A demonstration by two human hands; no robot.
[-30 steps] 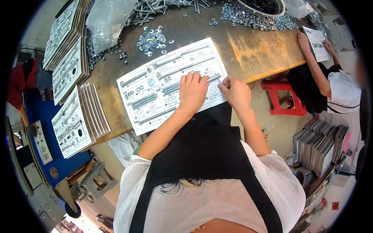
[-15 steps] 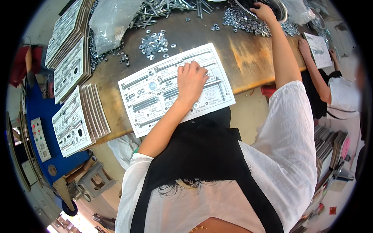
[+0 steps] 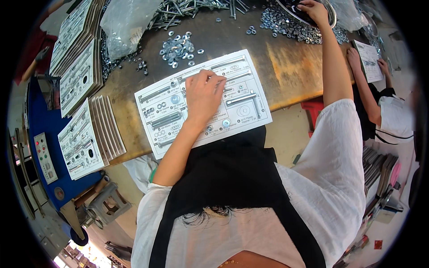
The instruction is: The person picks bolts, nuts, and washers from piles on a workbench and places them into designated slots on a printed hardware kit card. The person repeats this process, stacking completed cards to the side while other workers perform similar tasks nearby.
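Observation:
A white printed card (image 3: pixel 257 105) with drawings of hardware lies at the table's near edge, with metal bolts (image 3: pixel 167 119) and a shiny washer (image 3: pixel 226 123) on it. Over the card's middle is my left hand (image 3: pixel 203 96), its fingers curled and thumb close to the forefinger; whatever they hold is hidden. My right hand (image 3: pixel 315 13) reaches far right to a round metal bowl (image 3: pixel 333 18) with dark pieces in it. Its fingertips pinch together at the bowl, on something too small to name. A loose pile of washers (image 3: pixel 176 49) sits beyond the card.
Stacks of printed cards (image 3: pixel 80 138) line the left side. Behind lie a clear plastic bag (image 3: pixel 127 27), heaped bolts (image 3: pixel 187 9) and many nuts (image 3: pixel 286 29). At the right, another person's hands rest at a card (image 3: pixel 368 60). A red stool (image 3: pixel 314 111) stands below the table edge.
My left hand has shifted left across the card, uncovering more of its right half. The right hand stays at the bowl, its fingers now drawn up nearer the rim.

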